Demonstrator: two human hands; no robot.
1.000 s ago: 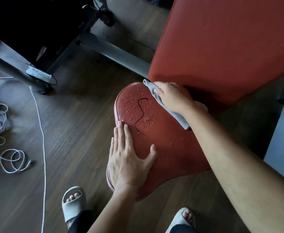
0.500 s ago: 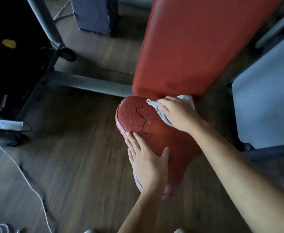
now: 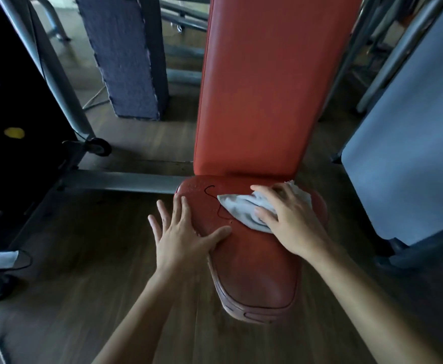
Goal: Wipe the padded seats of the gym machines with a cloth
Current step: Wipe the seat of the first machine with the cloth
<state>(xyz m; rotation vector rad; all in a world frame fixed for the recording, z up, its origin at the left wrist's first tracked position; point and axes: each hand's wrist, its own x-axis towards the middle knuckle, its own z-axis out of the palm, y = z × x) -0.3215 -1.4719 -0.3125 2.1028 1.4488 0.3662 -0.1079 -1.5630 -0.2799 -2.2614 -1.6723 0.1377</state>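
Note:
A red padded seat (image 3: 257, 269) sits low in front of me, with its tall red backrest (image 3: 254, 88) rising behind it. My right hand (image 3: 291, 219) holds a bunched grey cloth (image 3: 238, 208) down on the back part of the seat, just below the backrest. My left hand (image 3: 183, 235) lies flat with spread fingers on the seat's left edge, its thumb on the pad and its outer fingers hanging over the floor. Water droplets and a thin dark squiggle (image 3: 210, 190) show on the seat's back left corner, beside the cloth's tip.
A grey metal frame bar (image 3: 120, 181) runs left from the seat base. A dark weight stack (image 3: 10, 114) stands at the left, a blue-grey padded post (image 3: 126, 56) behind it, and a blue-grey panel (image 3: 409, 153) close on the right. Wooden floor surrounds the seat.
My view has tilted up, so my feet and the white cable are gone from view. The cloth stays at the back of the seat under my right hand. My left fingers have spread.

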